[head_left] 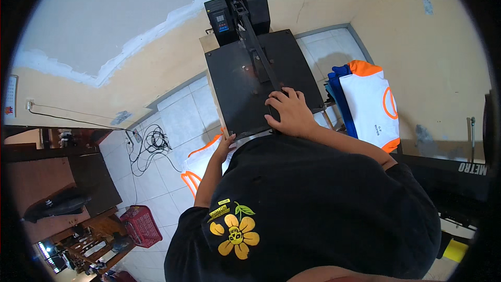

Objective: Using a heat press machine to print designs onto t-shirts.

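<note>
A black heat press (229, 89) with a long lever and a digital control box (221, 21) stands before me, its top plate low. My right hand (287, 109) is closed on the lever's front handle. My left hand (226, 146) is at the press's front left corner, fingers curled on something I cannot make out. Beside that hand lies a white garment with orange trim (198, 163), partly hidden by my body. At the right of the press sits a folded pile of white-and-orange garments (368, 107) with blue ones (338, 104) under it.
Walls enclose the back and right. Coiled black cables (154, 143) lie on the tiled floor (185, 104). A red basket (141, 224) and wooden furniture with a dark cloth (57, 203) stand at left. A black machine (449, 188) stands at right.
</note>
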{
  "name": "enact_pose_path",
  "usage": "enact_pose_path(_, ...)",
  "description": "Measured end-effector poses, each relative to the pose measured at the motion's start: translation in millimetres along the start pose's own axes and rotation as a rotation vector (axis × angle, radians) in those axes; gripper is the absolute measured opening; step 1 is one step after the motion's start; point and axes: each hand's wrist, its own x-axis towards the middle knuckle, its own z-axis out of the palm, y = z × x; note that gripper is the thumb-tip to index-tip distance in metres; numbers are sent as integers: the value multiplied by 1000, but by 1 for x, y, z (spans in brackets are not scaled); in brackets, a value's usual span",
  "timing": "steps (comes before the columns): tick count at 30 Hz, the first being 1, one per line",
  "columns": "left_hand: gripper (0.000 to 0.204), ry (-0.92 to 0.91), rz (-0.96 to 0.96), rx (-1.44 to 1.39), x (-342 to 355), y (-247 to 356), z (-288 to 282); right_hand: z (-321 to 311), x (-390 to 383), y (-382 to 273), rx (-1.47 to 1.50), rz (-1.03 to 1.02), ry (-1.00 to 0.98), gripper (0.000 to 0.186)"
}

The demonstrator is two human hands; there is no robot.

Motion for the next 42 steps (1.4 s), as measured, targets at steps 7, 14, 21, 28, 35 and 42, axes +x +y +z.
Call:
enact_pose_path(7,74,42,32,75,-8,10,-3,4,0,-2,-42,-31,33,36)
enact_pose_path(14,77,68,48,-186,-3,-26,-16,1,1,-9,-67,-37,53,33)
enact_pose_path(21,64,478,60,-107,-23,-78,-40,-55,18,-16,5,-18,-76,38)
enact_pose_path(28,47,590,131,-62,-37,-144,-61,-179,113,1,344,-173,-176,41)
enact_pose_path(35,37,671,186,24,-49,-194,-63,-318,205,-54,280,240,-257,45)
enact_pose_path(42,37,827,192,-175,-98,-249,-38,-360,309,-28,284,270,-576,54)
